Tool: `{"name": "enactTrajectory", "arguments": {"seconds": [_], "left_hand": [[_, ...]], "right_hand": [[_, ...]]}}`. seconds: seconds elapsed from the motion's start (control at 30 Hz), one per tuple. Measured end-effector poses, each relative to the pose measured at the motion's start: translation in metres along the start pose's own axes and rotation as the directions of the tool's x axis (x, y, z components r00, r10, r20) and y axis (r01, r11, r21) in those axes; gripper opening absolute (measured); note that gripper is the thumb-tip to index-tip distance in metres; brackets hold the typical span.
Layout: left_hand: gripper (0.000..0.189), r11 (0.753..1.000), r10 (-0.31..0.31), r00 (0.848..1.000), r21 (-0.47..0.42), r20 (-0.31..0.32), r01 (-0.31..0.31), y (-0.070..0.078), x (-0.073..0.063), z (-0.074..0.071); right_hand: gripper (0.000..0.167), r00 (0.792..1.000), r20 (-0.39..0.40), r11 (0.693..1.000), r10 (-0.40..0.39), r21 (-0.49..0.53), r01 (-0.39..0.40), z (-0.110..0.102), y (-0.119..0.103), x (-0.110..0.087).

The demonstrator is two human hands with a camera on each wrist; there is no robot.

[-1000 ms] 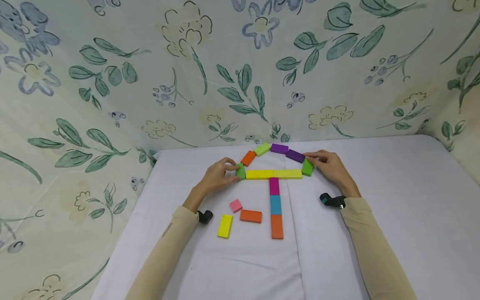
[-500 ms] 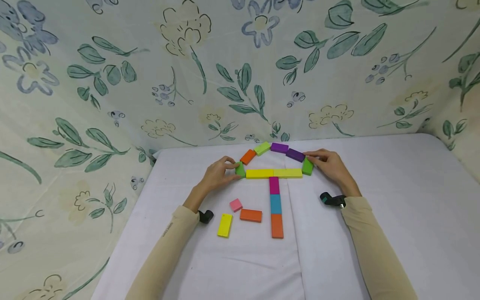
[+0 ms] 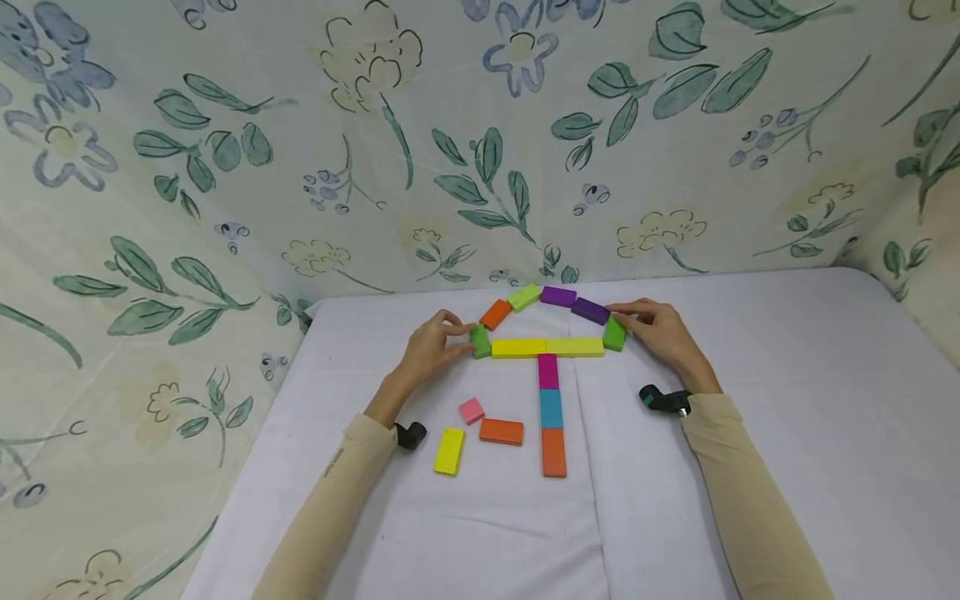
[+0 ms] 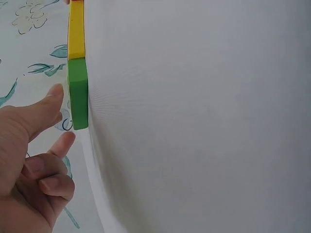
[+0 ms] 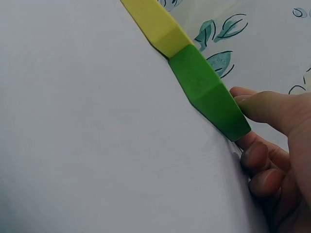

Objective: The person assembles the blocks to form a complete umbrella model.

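In the head view, my left hand is at the left green block, thumb and forefinger spread around its outer side. The left wrist view shows a small gap between those fingertips and the green block. My right hand pinches the right green block by its outer end, thumb on one edge and forefinger at the end face. Two yellow blocks lie end to end between the green ones. Above them arch an orange block, a lime block and two purple blocks.
Below the yellow row runs a straight column of a magenta block, a blue block and an orange block. Loose to its left lie a pink block, another orange block and a yellow block on the white cloth.
My left fingers have loosened and drawn slightly left from the left green block, which has shifted a touch. My right hand stays at the right green block.
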State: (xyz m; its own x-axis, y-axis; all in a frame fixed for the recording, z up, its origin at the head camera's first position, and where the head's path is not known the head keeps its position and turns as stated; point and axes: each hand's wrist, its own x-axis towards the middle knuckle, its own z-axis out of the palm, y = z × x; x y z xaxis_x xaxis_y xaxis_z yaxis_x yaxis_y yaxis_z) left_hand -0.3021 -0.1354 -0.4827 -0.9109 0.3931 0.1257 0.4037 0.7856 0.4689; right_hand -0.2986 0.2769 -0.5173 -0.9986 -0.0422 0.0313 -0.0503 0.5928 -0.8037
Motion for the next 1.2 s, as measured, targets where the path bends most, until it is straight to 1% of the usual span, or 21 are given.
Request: {"name": "enactTrajectory", "arguments": {"seconds": [0.23,0.47,0.8,1.03,1.2], "left_hand": [[0.047,0.998,-0.04,0.998,-0.046,0.054,0.042,0.0011,0.0018,0.0011],[0.044,0.998,-0.035,0.998,-0.05,0.06,0.038,0.0003,0.003,0.0026],[0.041,0.997,-0.055,0.994,-0.047,0.1,0.06,-0.001,0.0041,0.0028],[0.041,0.991,-0.073,0.989,-0.104,0.128,0.087,0.0028,0.0029,-0.0017],[0.04,0.989,-0.079,0.988,-0.11,0.132,0.094,0.0024,0.0027,-0.0008]], "right_hand": [[0.038,1.0,-0.007,1.0,0.001,0.0,-0.001,0.0006,-0.001,-0.0006],[0.038,1.0,-0.005,1.0,-0.002,-0.009,0.002,-0.0002,0.0005,0.0001],[0.039,1.0,-0.013,1.0,-0.004,-0.011,0.004,0.0006,0.0003,0.0005],[0.037,1.0,-0.018,1.0,-0.005,-0.01,0.005,0.0009,-0.0003,-0.0004],[0.037,1.0,-0.014,1.0,0.003,-0.017,-0.003,0.0014,-0.0007,-0.0007]]}}
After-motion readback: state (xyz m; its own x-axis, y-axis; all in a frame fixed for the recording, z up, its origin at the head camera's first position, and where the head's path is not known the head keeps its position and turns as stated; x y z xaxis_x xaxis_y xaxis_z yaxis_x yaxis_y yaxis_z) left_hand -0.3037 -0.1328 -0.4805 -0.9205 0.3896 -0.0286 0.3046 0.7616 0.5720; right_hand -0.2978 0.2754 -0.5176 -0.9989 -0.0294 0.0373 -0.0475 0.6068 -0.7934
